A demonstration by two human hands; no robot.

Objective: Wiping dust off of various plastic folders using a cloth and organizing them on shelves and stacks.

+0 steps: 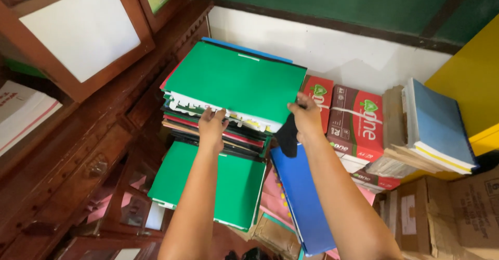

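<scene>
One head-worn camera looks steeply down, close over a stack of folders [228, 104] beside a wooden cabinet [78, 109].

Folder stack [228, 130] sat beside wooden cabinet [99, 151], support under it hidden. Red paper ream boxes [356, 120] lay stacked against white wall [332, 52]. Cardboard cartons [452, 213] carried a pile of blue-covered books [436, 125].

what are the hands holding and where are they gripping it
Both hands hold the top green folder on the stack of folders: the left hand grips its near edge, the right hand its near right corner.
</scene>
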